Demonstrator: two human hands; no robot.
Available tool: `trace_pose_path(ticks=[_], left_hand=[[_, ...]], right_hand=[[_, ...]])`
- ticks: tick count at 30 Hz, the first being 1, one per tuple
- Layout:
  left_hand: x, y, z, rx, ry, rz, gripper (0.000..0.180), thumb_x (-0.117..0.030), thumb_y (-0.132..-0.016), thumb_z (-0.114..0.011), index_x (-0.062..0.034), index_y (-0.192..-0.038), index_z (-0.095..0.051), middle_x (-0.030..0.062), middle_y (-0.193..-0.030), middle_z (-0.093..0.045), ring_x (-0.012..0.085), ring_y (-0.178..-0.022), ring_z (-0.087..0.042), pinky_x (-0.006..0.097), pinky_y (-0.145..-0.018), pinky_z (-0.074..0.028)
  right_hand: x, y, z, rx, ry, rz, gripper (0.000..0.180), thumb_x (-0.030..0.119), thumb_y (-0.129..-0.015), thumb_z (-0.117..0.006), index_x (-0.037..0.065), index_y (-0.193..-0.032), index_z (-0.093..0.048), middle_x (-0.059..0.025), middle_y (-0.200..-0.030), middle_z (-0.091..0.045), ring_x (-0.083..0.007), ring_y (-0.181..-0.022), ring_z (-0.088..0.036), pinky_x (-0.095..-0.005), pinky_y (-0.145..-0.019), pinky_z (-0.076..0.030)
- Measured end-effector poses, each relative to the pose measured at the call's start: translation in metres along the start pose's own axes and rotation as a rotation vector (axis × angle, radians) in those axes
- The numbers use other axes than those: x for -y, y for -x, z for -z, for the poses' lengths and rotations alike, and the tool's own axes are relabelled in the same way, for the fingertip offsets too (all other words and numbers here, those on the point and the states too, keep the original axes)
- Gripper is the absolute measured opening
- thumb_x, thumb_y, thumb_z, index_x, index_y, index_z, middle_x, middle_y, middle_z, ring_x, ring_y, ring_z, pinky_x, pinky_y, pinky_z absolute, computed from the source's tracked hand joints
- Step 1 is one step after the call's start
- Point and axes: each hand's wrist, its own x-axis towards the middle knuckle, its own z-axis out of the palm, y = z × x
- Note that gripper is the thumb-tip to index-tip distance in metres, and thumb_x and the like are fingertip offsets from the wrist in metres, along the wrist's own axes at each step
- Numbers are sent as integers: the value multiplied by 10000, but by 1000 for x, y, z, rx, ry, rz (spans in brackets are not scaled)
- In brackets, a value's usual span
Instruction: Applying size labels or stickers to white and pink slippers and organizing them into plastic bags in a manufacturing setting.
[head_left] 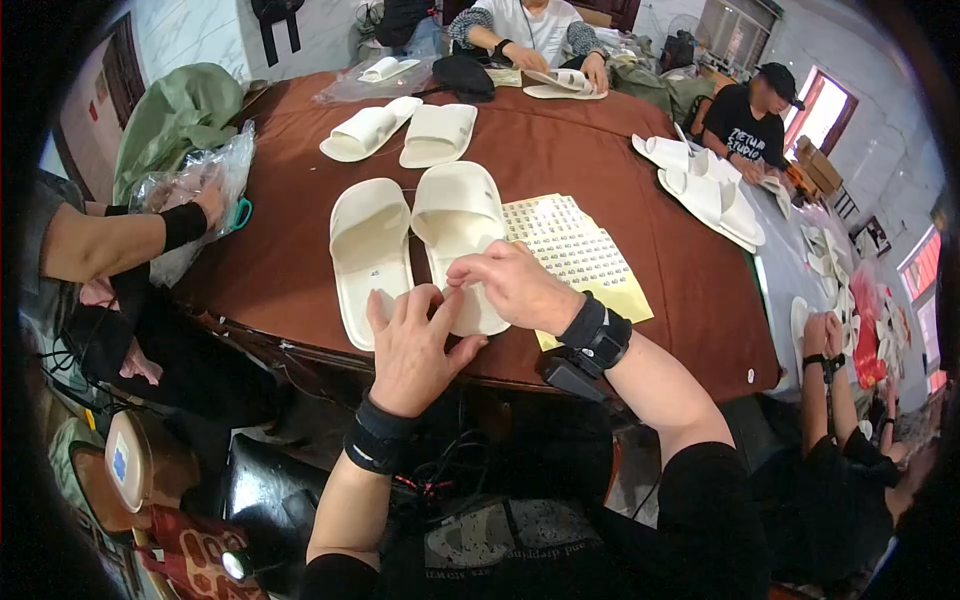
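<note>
Before me on the brown-covered table lies a pair of white slippers, toes pointing away. The left slipper has a small printed sticker on its insole. My left hand is spread at the heels, its fingers resting over both slippers, with nothing visible in it. Over the insole of the right slipper my right hand bends inward, its thumb and fingers drawn together low on the sole. Whatever may be between them is hidden. Yellow-backed sticker sheets lie just right of this pair, partly under my right wrist.
Another white slipper pair lies farther back. More slippers are stacked at the right edge, by a grey table. Co-workers sit around; one at the left handles a clear plastic bag, another across handles slippers.
</note>
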Motion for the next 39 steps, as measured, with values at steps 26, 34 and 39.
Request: trace_pose_path(ticks=[26, 34, 39], left_hand=[[-1, -1, 0, -43, 2, -16, 501, -352, -709, -751, -127, -1129, -598, 41, -1000, -529, 226, -969, -533, 594, -974, -275], [0, 0, -1, -45, 27, -8, 475, -343, -696, -764, -111, -1077, -601, 48, -1026, -534, 244, -985, -538, 591, -990, -267], [1, 1, -1, -51, 35, -12, 473, -329, -692, -769, -103, -1064, -584, 54, -1034, -534, 261, -991, -541, 583, -1003, -259]], right_hand=[[-5, 6, -5, -228, 26, 173, 284, 33, -802, -504, 104, -1041, -640, -61, -851, -630, -259, -860, -537, -361, -847, -403], [-3, 5, -1, -225, -3, 170, 346, -36, -755, -480, 79, -1052, -614, -9, -886, -679, -240, -876, -528, -353, -856, -408], [-2, 5, -2, -189, -20, 145, 301, -8, -791, -491, 101, -1036, -627, 9, -864, -689, -222, -858, -524, -342, -839, -402]])
